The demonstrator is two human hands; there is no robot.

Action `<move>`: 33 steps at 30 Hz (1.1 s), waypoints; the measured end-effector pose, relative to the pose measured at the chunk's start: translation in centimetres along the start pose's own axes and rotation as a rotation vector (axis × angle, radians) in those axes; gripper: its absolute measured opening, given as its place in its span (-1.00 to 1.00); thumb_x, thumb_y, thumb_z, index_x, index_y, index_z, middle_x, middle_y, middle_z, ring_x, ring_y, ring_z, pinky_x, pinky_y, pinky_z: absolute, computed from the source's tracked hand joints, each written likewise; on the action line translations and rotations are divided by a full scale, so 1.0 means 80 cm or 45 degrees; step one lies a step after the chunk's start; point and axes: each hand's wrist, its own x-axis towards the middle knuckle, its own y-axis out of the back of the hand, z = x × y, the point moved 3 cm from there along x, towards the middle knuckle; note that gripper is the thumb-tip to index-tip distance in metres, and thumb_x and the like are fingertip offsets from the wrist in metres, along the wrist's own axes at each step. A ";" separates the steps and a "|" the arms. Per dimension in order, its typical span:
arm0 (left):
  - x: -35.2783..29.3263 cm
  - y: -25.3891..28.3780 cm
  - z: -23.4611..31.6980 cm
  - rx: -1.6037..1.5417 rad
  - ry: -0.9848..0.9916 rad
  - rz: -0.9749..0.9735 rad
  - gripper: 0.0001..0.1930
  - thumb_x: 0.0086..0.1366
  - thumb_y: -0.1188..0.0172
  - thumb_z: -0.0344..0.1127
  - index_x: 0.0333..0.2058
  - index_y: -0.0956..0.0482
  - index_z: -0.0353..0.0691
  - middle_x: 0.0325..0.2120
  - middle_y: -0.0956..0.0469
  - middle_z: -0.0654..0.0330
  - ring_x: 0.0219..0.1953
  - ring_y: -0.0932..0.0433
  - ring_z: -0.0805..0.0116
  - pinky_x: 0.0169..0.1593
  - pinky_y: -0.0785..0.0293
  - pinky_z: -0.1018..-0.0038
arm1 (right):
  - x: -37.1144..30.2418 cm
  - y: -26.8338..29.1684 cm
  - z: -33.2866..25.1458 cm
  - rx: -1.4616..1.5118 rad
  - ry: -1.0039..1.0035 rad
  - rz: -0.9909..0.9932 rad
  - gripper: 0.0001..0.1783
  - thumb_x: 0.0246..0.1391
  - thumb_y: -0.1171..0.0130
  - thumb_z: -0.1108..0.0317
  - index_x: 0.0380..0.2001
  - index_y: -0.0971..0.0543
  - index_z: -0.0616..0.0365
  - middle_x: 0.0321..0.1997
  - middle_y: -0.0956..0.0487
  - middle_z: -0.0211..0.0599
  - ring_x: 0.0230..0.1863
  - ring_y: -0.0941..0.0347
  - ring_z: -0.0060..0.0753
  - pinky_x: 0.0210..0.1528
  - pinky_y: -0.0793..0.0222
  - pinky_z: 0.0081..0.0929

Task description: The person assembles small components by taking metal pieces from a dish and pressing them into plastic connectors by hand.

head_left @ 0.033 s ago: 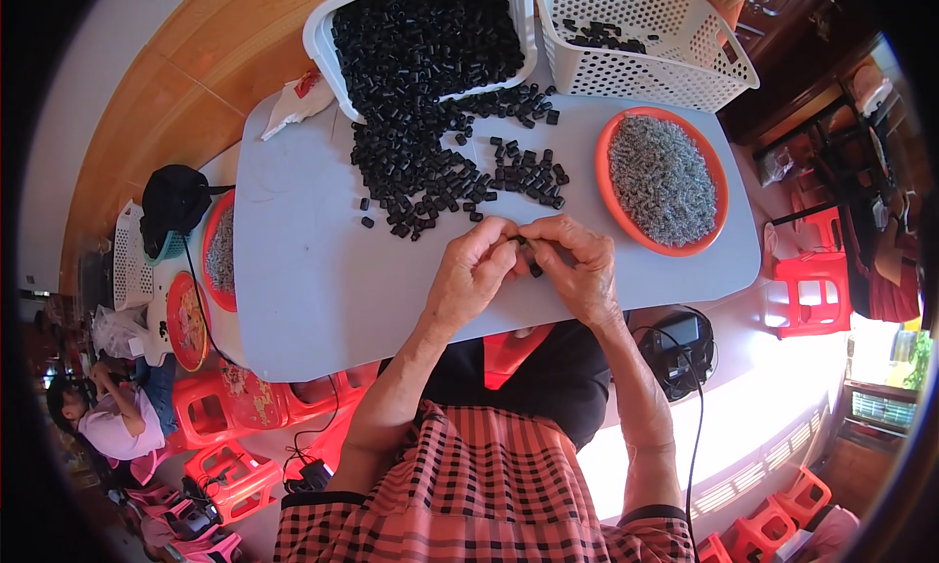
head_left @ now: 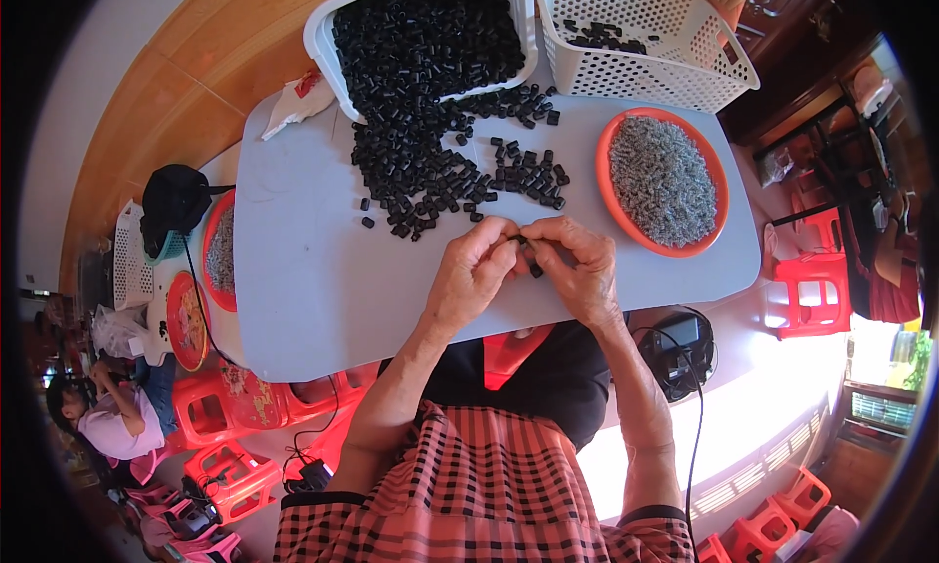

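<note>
My left hand and my right hand meet above the near part of the grey table. Their fingertips pinch together on a small black plastic piece, mostly covered by the fingers. A second small black piece shows under the curled fingers of my right hand; whether it is gripped or joined to the first is hard to make out. Just beyond my hands lies a loose heap of short black cylindrical pieces. To the right, an orange-rimmed bowl holds many small greyish metallic-looking parts.
A white tub full of black pieces tips toward the heap. Beside it stands a white perforated basket with some black pieces inside. A crumpled white bag lies at the far left. Red stools and a seated person are to the left.
</note>
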 end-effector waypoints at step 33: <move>-0.001 -0.003 0.011 0.254 -0.018 0.053 -0.88 0.25 -0.02 -0.43 -0.25 -0.41 -0.31 -0.59 -0.55 0.15 -0.55 -0.49 0.49 -0.43 -0.42 0.52 | 0.002 0.001 -0.006 -0.119 0.091 0.002 -0.80 -0.09 -0.12 0.70 -0.35 -0.58 0.26 -0.36 -0.60 -0.31 -0.41 -0.55 -0.47 -0.34 -0.46 -0.56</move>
